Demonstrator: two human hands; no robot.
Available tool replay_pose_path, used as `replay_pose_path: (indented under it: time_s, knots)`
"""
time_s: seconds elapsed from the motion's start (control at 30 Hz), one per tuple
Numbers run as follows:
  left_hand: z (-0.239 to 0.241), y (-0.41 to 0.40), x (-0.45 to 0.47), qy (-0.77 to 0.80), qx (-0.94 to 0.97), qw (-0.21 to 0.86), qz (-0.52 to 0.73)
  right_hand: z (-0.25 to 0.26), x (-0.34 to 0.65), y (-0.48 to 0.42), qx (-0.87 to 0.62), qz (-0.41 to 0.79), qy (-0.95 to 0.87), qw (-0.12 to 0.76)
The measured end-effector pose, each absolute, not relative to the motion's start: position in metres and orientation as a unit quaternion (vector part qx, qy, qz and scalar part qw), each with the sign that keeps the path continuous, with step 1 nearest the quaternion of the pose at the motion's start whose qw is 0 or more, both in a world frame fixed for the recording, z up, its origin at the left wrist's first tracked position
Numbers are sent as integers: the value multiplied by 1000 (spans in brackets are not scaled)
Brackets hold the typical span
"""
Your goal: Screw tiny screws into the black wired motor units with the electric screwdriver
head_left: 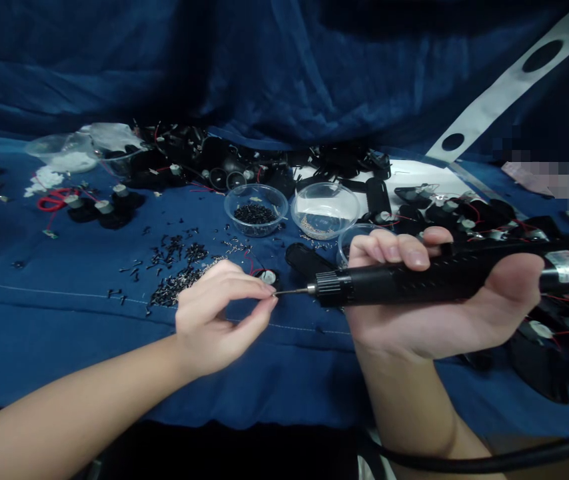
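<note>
The right hand point(422, 327) curls around a black electric screwdriver point(369, 285) lying across its palm, while the left hand's point(214, 310) thumb and forefinger pinch the bit's point(293, 291) tip, any screw there indiscernible; a straight, steady line seems best.

Can't make out the tiny metal piece point(274, 295) pinched in the left hand point(217, 310), or follow the electric screwdriver point(364, 285) beyond the right edge

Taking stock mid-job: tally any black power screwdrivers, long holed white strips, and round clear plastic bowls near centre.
Black power screwdriver: 1
Long holed white strip: 1
Round clear plastic bowls: 3, one partly behind the right hand
Total: 5
</note>
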State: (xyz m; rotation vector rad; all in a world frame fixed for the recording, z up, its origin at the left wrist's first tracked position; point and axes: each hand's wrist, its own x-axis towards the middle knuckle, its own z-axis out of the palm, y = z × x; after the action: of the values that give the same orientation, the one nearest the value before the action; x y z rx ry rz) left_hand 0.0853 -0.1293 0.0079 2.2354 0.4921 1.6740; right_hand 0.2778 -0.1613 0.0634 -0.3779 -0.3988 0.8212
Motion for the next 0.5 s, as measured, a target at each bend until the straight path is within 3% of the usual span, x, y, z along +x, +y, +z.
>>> replay_pose_path:
  time_s: [0.5]
  knots:
    - [10, -130, 85, 184, 785, 160, 570, 61, 280, -160, -188, 385, -206, 880]
